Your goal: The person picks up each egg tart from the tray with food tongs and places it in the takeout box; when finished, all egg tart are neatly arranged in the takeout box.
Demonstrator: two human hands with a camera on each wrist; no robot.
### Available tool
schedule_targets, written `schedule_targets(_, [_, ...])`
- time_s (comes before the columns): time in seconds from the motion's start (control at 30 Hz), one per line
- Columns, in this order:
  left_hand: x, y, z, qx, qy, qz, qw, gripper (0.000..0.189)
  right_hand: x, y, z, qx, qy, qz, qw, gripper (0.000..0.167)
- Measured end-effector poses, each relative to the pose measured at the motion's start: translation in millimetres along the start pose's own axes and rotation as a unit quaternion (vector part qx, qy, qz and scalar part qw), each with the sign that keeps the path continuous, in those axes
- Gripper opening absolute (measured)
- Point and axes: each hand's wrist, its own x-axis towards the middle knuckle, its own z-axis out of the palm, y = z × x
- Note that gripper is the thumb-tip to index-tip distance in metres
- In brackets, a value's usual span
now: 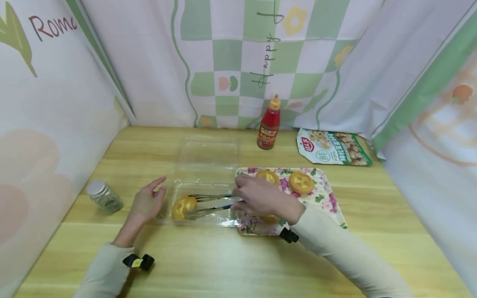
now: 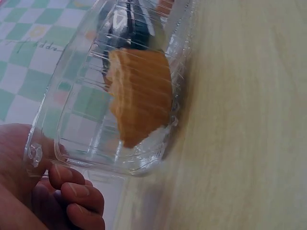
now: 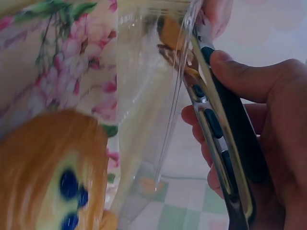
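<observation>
My right hand grips metal tongs with dark green handle inlays. The tongs' ends reach into a clear plastic box and lie on either side of a round golden tart at its left end. The box's hinged lid lies folded back. At the left side of the box is my left hand, thumb and index finger apart. In the left wrist view its other fingers bend loosely beside the rim. Right of the box, a floral tray bears several tarts, one partly under my right arm.
A glass jar with a pale lid lies tilted at the left. Behind the tray stands a red sauce bottle with a yellow cap. A green and white food packet lies at the back right, before the curtain.
</observation>
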Motion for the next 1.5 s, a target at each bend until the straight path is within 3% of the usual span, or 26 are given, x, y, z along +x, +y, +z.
schedule_targets(0.23, [0.7,2.4,1.8,-0.008,-0.001,0.004,1.0,0.047,9.4,-5.5,5.3,-0.01,-0.015,0.012,0.9998,0.027])
schedule_targets(0.63, [0.9,1.5,2.5,-0.013,0.009,0.006,0.9999,0.047,11.5,-8.1,8.2,-0.02,0.01,0.007,0.9997,0.03])
schedule_targets(0.9, [0.7,2.4,2.6,-0.016,0.011,0.004,0.9998,0.047,11.1,-7.8,6.8,-0.024,0.0,0.009,0.9997,0.031])
schedule_targets(1.17, [0.3,1.7,3.0,-0.011,0.013,0.015,0.9997,0.046,9.1,-8.5,7.9,-0.025,0.024,-0.003,0.9994,0.029])
schedule_targets(1.5, [-0.9,0.5,3.2,-0.01,0.014,0.019,0.9997,0.046,12.8,-11.2,10.2,-0.029,-0.02,0.015,0.9993,0.033])
